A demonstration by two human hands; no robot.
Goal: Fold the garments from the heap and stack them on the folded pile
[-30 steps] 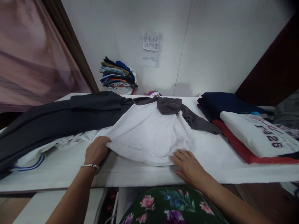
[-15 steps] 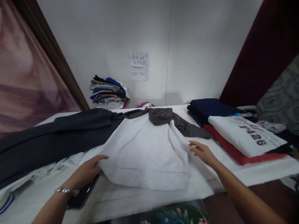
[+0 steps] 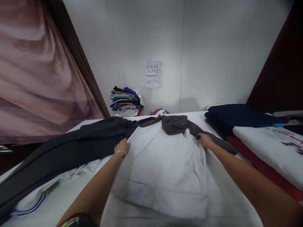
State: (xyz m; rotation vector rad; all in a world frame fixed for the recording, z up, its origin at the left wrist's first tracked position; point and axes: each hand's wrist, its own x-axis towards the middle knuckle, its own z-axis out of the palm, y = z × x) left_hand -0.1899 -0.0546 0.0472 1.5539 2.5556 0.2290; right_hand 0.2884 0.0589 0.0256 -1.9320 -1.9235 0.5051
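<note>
A white hooded jacket [image 3: 163,167] with a dark grey hood [image 3: 174,124] and grey sleeves lies spread in front of me, hood at the far end. My left hand [image 3: 122,147], with a silver bracelet at the wrist, is closed on the jacket's left edge near the armpit. On the other side, my right hand [image 3: 204,140] pinches the grey right sleeve [image 3: 221,143] close to the shoulder. The left sleeve [image 3: 149,121] stretches outward beside the hood.
Dark trousers or a similar long dark garment [image 3: 94,142] lie at left, over white clothing with blue stripes [image 3: 33,205]. Folded navy [image 3: 234,113], white [image 3: 267,145] and red garments [image 3: 267,173] are stacked at right. A clothes pile [image 3: 126,101] stands by the wall.
Both hands have moved away from me, up to the jacket's upper sides. My right hand, earlier apart from the cloth, has taken hold of the sleeve. The view has shifted left.
</note>
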